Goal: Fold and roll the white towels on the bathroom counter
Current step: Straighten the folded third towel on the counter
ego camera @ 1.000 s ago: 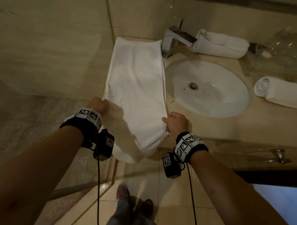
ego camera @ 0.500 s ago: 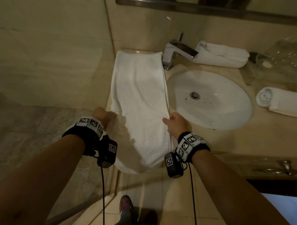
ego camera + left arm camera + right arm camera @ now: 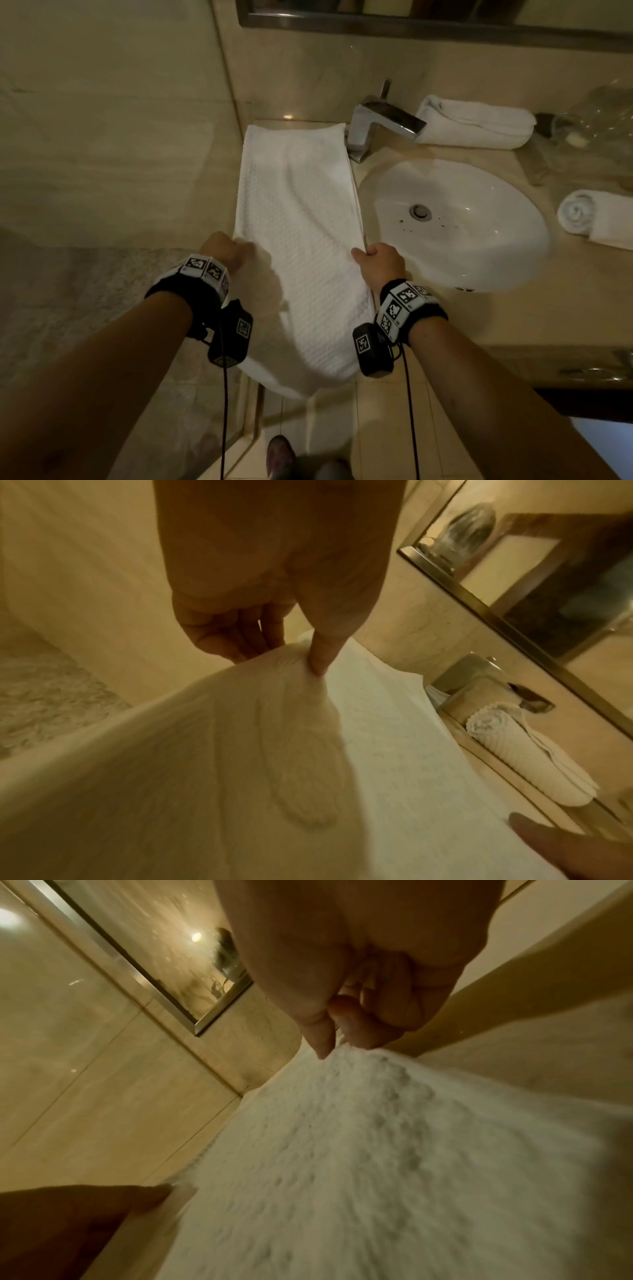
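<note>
Pinching long towel (image 3: 301, 219) at both side edges: my left hand (image 3: 222, 250) grips left edge between thumb and fingers, my right hand (image 3: 380, 262) grips right edge. Towel lies lengthwise on counter (image 3: 548, 308) left of sink (image 3: 479, 260), near end hanging over front edge. Two rolled towels (image 3: 476, 126) sit beyond sink.

Both forearms are bare, without sleeves. On each wrist sits a black band (image 3: 178, 291) with white square tags printed in black block patterns. Under the left wrist hangs a small black camera box (image 3: 230, 337) with one such tag, and another box (image 3: 373, 349) under the right wrist. A thin black cable (image 3: 224, 411) runs from each box. Below, near the floor, a dark shoe (image 3: 281, 457) shows.
</note>
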